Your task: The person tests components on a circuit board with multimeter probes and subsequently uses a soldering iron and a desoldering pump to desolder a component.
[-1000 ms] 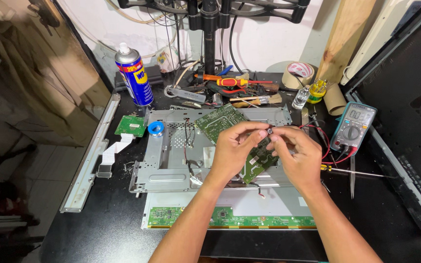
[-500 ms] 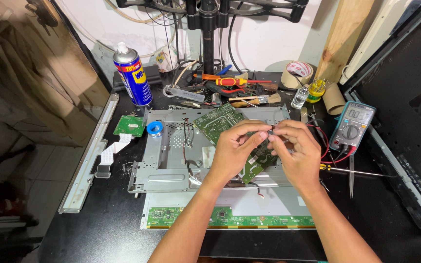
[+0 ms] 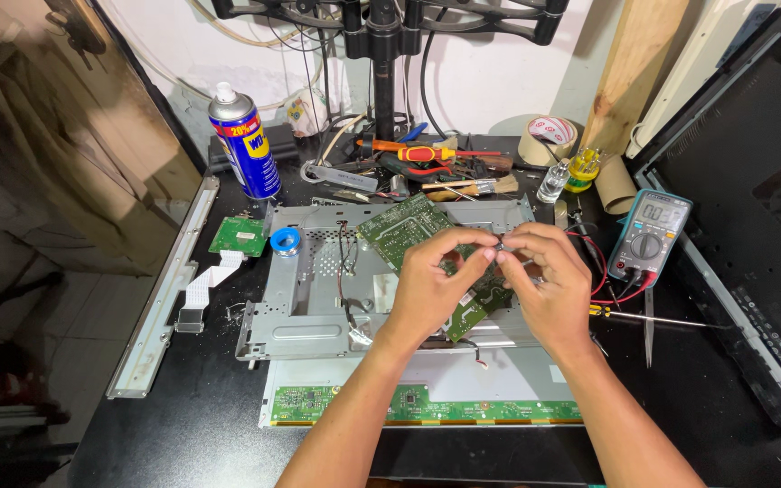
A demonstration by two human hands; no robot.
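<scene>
Left hand and right hand pinch something tiny, hidden by fingertips, over the green circuit board

We can't tell what sits pinched between left hand and right hand, too small. Hands cover much of the green circuit board. Black monitor runs off the right edge.
</scene>
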